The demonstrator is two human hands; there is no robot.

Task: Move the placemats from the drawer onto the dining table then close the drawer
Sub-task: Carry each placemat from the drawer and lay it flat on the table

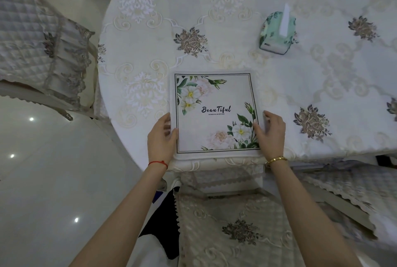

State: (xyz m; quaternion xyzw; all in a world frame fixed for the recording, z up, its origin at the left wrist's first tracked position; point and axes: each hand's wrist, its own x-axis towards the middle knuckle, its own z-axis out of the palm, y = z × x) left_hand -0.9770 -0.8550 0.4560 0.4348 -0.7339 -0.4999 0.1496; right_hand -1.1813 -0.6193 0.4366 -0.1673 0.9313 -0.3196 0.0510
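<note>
Now our left hand (162, 135) and right hand (271, 132) sit apart, each holding one side edge of the placemat (214, 114), thumbs on top. It lies flat on the dining table (236, 4) at its six o'clock rim. Tissue pack (278, 33) at one o'clock, well apart.

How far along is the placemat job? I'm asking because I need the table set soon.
Done: the square floral placemat stack printed "Beautiful" lies on the round lace-covered dining table, near its front edge. In hand: the left hand and right hand hold its two sides, apparently straightening it. Left: closing the drawer, which is out of view, so its state cannot be told.
</note>
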